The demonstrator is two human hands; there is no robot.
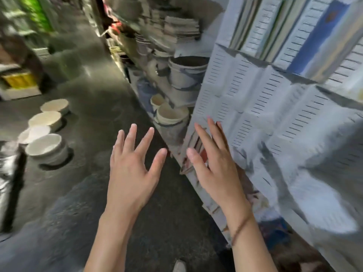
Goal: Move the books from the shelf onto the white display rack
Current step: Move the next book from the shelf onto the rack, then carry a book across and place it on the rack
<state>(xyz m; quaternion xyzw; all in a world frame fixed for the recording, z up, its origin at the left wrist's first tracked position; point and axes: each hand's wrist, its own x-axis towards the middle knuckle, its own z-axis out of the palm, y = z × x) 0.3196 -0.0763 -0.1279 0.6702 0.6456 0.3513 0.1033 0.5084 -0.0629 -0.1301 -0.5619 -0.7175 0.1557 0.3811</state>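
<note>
Our left hand and right hand are both stretched forward with fingers spread, holding nothing; the left hangs over the bare floor, the right sits in front of the rack's lower edge, whether touching it we cannot tell.

The white display rack fills the right side, its slotted panels running up and away. Books already stand in its upper pockets, and more coloured covers show low down just past our right fingers. The picture is heavily smeared, so we judge we are turning between rack and shelf, empty-handed, on the way to fetch more. To do this well we should steady our view, then take a small stack with both hands.

Beyond the rack, a shelf holds stacked paper goods, with buckets below. White bowls sit on the floor to our left, well clear of our hands but worth stepping round.
</note>
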